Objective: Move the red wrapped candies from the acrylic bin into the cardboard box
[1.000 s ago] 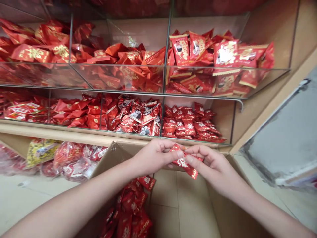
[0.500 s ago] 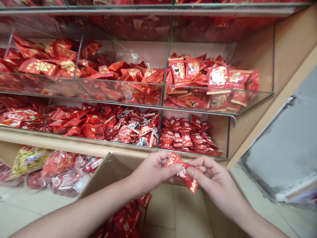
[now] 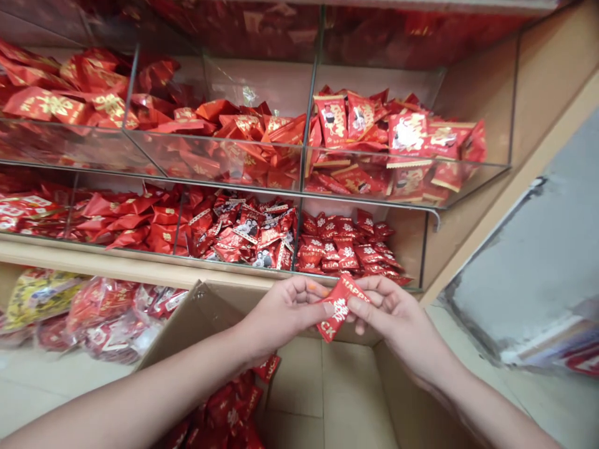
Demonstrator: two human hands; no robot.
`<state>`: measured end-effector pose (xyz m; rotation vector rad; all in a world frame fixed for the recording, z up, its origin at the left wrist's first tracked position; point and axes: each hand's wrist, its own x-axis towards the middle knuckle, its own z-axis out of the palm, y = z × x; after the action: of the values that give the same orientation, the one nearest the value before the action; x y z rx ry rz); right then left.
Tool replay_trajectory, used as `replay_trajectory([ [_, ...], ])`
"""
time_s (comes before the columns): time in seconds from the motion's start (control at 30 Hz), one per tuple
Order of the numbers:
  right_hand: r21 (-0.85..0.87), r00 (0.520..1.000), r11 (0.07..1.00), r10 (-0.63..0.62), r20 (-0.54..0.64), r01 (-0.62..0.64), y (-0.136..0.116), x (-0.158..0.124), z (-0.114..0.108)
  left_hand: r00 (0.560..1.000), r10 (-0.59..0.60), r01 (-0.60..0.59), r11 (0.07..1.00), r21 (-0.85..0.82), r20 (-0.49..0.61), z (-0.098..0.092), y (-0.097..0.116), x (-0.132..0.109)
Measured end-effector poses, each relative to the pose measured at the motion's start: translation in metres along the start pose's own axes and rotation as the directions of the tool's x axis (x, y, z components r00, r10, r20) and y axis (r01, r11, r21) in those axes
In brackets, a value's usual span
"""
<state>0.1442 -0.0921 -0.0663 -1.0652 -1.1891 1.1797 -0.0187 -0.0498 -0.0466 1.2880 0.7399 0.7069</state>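
Between my two hands is one small red candy packet (image 3: 340,307) with a white symbol and gold lettering, tilted so that its "HAPPY" end points up. My left hand (image 3: 285,315) pinches its left edge between thumb and fingers. The thumb and fingers of my right hand (image 3: 390,312) are closed on its right side. Both hands are above an open cardboard box (image 3: 344,380), in front of the lower shelf. Inside the box, at its left, lies a heap of similar red packets (image 3: 229,405), partly hidden by my left forearm.
Red packets with the same print (image 3: 346,246) fill the lower right bin. Clear dividers (image 3: 224,149) front the shelf's bins of other red packets. Plastic bags of packets (image 3: 105,312) lie under the shelf at left. A wooden side panel (image 3: 552,131) borders the right.
The packet has been turned between my fingers: its "HAPPY" end was at the lower right and is now at the top. The view has shifted slightly, so the shelves sit higher.
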Motion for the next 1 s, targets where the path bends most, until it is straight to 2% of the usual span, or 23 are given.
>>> replay_trajectory([
  [0.17, -0.017, 0.998, 0.998, -0.052, 0.028, 0.052, 0.004, 0.001, -0.002, 0.986, -0.048, 0.019, 0.984, 0.179, 0.16, -0.002, -0.005, 0.002],
  [0.3, -0.015, 0.997, 0.997, -0.07, 0.012, 0.071, 0.005, 0.0, -0.001, 0.972, -0.046, 0.024, 0.995, 0.098, 0.231, -0.003, -0.009, 0.003],
  [0.43, -0.083, 0.995, 0.992, -0.102, -0.019, 0.1, 0.004, 0.002, -0.002, 0.979, -0.046, 0.033, 0.997, 0.066, 0.2, -0.002, -0.008, 0.001],
  [0.57, -0.197, 0.991, 0.971, -0.136, 0.016, 0.137, 0.004, 0.002, -0.002, 0.983, -0.023, 0.006, 0.995, 0.095, 0.184, 0.001, -0.007, 0.0],
  [0.63, -0.332, 0.974, 0.92, -0.228, -0.016, 0.21, 0.005, 0.0, -0.003, 0.987, -0.043, 0.026, 0.994, 0.106, 0.155, 0.002, -0.007, 0.001],
  [0.7, -0.555, 0.912, 0.757, -0.41, 0.007, 0.344, 0.006, -0.003, -0.003, 0.992, -0.083, 0.074, 0.992, 0.097, 0.091, 0.003, -0.008, 0.001],
  [0.77, -0.733, 0.812, 0.476, -0.557, 0.177, 0.486, 0.005, -0.009, -0.001, 0.994, -0.106, 0.103, 0.992, 0.078, 0.035, 0.004, -0.01, 0.001],
  [0.83, -0.788, 0.729, 0.21, -0.567, 0.383, 0.578, 0.005, -0.014, 0.004, 0.994, -0.1, 0.097, 0.993, 0.073, 0.037, 0.005, -0.011, 0.0],
  [0.87, -0.793, 0.703, 0.111, -0.546, 0.455, 0.6, 0.004, -0.017, 0.006, 0.994, -0.097, 0.093, 0.993, 0.076, 0.048, 0.005, -0.012, 0.0],
  [1.0, -0.775, 0.637, -0.18, -0.474, 0.607, 0.605, 0.002, -0.024, 0.01, 0.989, -0.122, 0.117, 0.991, 0.061, 0.087, 0.004, -0.009, -0.001],
])
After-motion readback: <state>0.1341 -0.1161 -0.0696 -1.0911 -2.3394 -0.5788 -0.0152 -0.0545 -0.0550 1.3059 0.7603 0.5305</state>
